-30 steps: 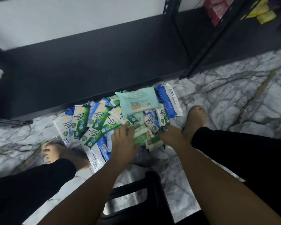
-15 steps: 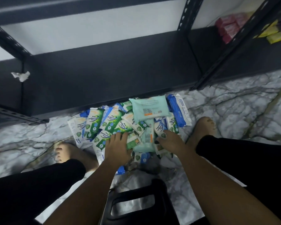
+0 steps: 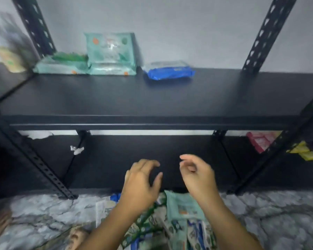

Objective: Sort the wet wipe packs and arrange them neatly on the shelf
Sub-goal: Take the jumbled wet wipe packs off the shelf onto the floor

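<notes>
Left hand (image 3: 141, 186): in the air in front of the lower shelf level, above the floor pile; fingers half curled, spread away from the thumb, nothing in them. Right hand (image 3: 197, 175): just beside it, not touching, at about the same height; fingers bent loosely toward the thumb, blurred, no pack seen in the grip. Wet wipe packs in two places. On the marble floor (image 3: 43, 212), below both wrists: loose pile (image 3: 181, 222) of green, white and blue packs, a mint one on top, close to the shelf front. On the upper shelf board (image 3: 152, 98), at the back by the wall: flat mint pack (image 3: 61, 65) at left, touching a second flat mint pack (image 3: 112, 70); upright mint pack (image 3: 110, 48) on or behind that one, cannot tell which; blue pack (image 3: 168, 71) lying flat just to the right, apart. Lower level, far right: red packs (image 3: 258, 141), yellow packs (image 3: 307, 154). White scrap (image 3: 77, 150) at a rear post.
</notes>
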`<state>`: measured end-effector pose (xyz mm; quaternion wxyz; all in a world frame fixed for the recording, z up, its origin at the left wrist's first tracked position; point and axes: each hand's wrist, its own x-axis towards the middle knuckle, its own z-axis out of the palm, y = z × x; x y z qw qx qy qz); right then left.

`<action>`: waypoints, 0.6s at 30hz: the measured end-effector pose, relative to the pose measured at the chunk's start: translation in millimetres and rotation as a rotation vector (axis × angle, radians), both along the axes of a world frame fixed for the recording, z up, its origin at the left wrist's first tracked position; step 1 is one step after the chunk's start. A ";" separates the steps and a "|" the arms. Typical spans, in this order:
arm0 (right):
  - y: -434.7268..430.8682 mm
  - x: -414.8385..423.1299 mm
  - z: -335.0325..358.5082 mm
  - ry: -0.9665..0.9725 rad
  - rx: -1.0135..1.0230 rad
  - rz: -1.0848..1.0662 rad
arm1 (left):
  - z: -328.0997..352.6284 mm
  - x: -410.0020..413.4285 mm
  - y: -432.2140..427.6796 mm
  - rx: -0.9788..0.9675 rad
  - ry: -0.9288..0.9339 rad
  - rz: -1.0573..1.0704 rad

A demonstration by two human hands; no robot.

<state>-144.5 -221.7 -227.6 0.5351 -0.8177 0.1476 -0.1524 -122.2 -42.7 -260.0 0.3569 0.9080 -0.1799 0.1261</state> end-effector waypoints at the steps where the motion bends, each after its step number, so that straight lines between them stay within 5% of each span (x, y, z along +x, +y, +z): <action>1: 5.6 8.1 29.3 -0.107 -0.015 0.021 | 25.9 6.7 6.7 -0.024 -0.075 -0.024; 7: 12.5 84.9 131.1 -0.499 -0.268 0.096 | 140.0 56.7 54.8 -0.026 -0.380 -0.068; 18: 5.4 272.1 143.8 0.151 -0.748 0.137 | 177.3 229.1 95.4 0.300 -0.404 0.037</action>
